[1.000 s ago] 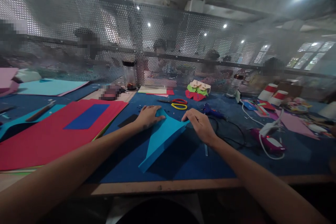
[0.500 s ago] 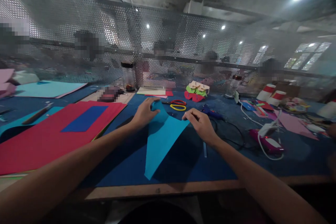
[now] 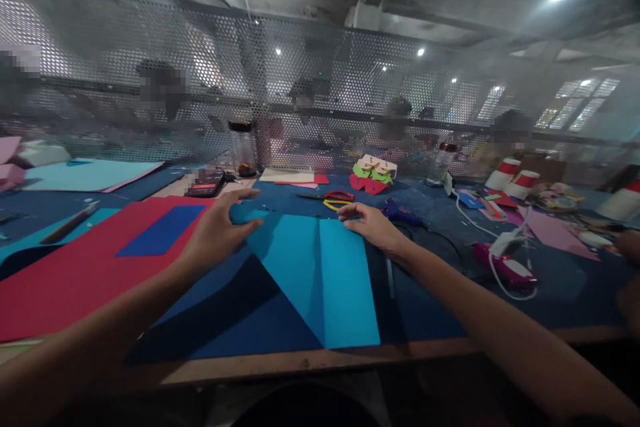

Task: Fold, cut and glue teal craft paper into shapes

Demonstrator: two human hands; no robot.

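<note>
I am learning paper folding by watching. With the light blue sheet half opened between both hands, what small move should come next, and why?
Probably lay the left flap flat. The left hand holds the raised left corner of the light blue sheet, while the right hand pins its top edge and the right half already lies flat beside the centre crease.

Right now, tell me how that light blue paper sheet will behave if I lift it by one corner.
The light blue paper sheet looks thin and creased down its middle, so it would likely flop and bend there. The left hand already curls one corner up, suggesting little stiffness. It probably weighs almost nothing and may slide easily under the right hand.
</note>
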